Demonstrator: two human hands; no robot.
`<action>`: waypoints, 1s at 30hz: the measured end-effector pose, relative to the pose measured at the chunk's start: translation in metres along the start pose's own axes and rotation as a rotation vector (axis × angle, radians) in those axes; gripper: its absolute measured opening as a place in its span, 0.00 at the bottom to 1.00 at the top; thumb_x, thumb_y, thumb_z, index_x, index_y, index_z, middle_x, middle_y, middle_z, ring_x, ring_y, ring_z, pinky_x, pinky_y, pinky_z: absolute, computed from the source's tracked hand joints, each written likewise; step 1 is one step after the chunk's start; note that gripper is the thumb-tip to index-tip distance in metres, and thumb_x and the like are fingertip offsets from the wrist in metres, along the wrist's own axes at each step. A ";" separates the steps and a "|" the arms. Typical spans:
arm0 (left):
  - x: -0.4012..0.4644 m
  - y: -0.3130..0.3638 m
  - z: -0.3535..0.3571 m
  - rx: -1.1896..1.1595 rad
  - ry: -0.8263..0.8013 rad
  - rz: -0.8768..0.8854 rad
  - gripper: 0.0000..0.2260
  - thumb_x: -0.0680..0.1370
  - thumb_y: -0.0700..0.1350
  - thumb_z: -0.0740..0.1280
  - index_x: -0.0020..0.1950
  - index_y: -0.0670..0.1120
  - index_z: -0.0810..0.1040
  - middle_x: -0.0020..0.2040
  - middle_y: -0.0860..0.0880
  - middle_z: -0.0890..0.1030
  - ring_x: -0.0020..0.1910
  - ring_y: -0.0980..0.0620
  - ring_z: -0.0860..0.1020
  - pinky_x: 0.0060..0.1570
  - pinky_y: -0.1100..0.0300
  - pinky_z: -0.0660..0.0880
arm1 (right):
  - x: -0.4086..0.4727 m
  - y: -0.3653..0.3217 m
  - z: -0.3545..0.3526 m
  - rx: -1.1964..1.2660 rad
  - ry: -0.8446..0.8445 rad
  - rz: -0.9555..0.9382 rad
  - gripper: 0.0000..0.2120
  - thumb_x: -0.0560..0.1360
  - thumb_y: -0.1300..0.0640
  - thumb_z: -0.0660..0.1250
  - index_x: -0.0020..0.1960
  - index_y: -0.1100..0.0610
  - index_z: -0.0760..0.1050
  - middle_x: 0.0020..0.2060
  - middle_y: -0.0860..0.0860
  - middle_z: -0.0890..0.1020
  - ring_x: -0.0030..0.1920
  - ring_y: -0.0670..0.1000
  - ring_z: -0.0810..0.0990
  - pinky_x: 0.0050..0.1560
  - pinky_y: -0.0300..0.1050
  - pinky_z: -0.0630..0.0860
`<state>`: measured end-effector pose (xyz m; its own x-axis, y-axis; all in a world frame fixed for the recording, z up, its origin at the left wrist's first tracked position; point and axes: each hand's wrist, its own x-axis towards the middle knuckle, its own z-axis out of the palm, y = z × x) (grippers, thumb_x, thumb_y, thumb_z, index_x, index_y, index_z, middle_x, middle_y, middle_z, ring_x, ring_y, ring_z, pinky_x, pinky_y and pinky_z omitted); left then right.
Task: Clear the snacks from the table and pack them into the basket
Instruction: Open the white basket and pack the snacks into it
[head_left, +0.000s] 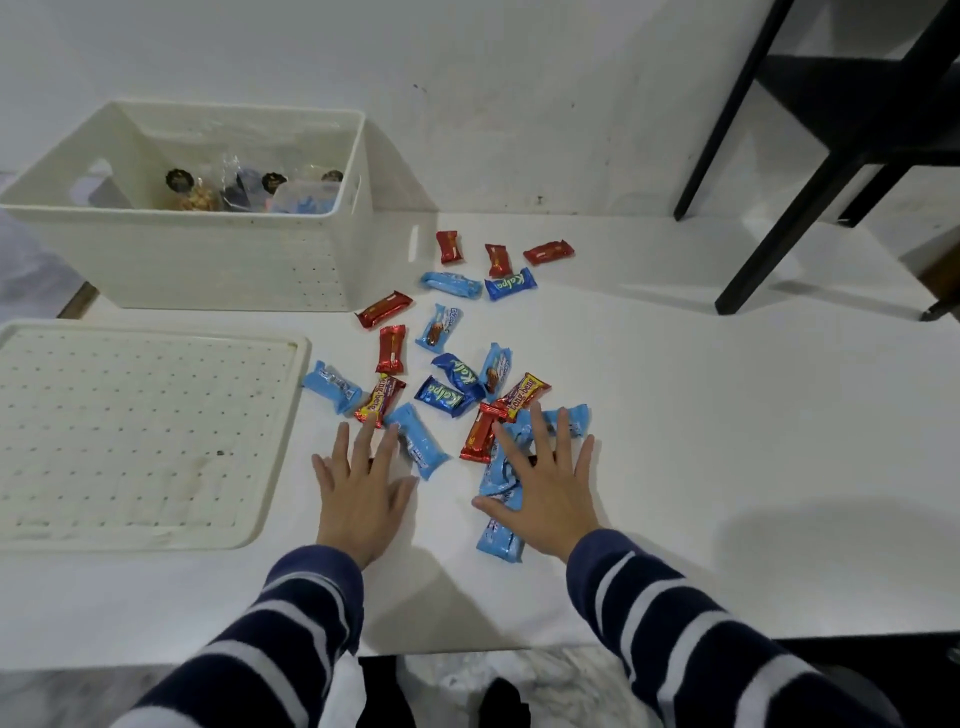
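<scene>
Several small snack bars in red, light blue and dark blue wrappers lie scattered on the white table (727, 441), among them a red bar (390, 349) and a dark blue bar (510, 284). The cream basket (218, 260) stands at the back left with a few packets inside. My left hand (361, 486) lies flat with straight fingers, its fingertips touching a red-and-yellow bar (379, 400) and a light blue bar (421, 441). My right hand (545, 480) rests spread and flat on a pile of light blue bars (498, 538).
The basket's perforated cream lid (140, 431) lies flat at the left of the table. Black furniture legs (769, 218) stand at the back right beside the white wall. The table's front edge runs just below my sleeves.
</scene>
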<state>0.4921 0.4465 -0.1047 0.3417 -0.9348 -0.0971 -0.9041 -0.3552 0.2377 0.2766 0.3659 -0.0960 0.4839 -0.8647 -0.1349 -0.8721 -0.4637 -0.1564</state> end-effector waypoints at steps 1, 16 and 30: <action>0.004 -0.003 0.000 0.009 0.020 -0.006 0.33 0.78 0.62 0.53 0.78 0.54 0.43 0.79 0.49 0.41 0.76 0.42 0.37 0.71 0.36 0.41 | 0.003 0.003 0.003 -0.028 0.021 -0.018 0.43 0.65 0.21 0.41 0.75 0.37 0.38 0.77 0.51 0.37 0.75 0.61 0.31 0.69 0.74 0.39; 0.107 -0.045 -0.023 0.098 -0.061 0.427 0.45 0.61 0.81 0.54 0.75 0.65 0.52 0.78 0.50 0.40 0.75 0.37 0.35 0.68 0.28 0.46 | 0.098 -0.009 -0.014 -0.165 -0.008 -0.182 0.41 0.65 0.21 0.47 0.73 0.32 0.40 0.78 0.45 0.39 0.78 0.58 0.47 0.67 0.74 0.50; 0.127 -0.043 -0.011 0.053 0.203 0.597 0.19 0.75 0.59 0.66 0.62 0.53 0.77 0.56 0.48 0.79 0.47 0.43 0.73 0.39 0.52 0.75 | 0.125 -0.023 -0.004 -0.058 0.241 -0.066 0.22 0.68 0.37 0.62 0.56 0.46 0.77 0.61 0.50 0.77 0.54 0.57 0.77 0.42 0.51 0.75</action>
<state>0.5771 0.3434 -0.1167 -0.1885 -0.9561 0.2243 -0.9636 0.2242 0.1458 0.3570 0.2675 -0.1052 0.5151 -0.8499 0.1115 -0.8450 -0.5253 -0.1002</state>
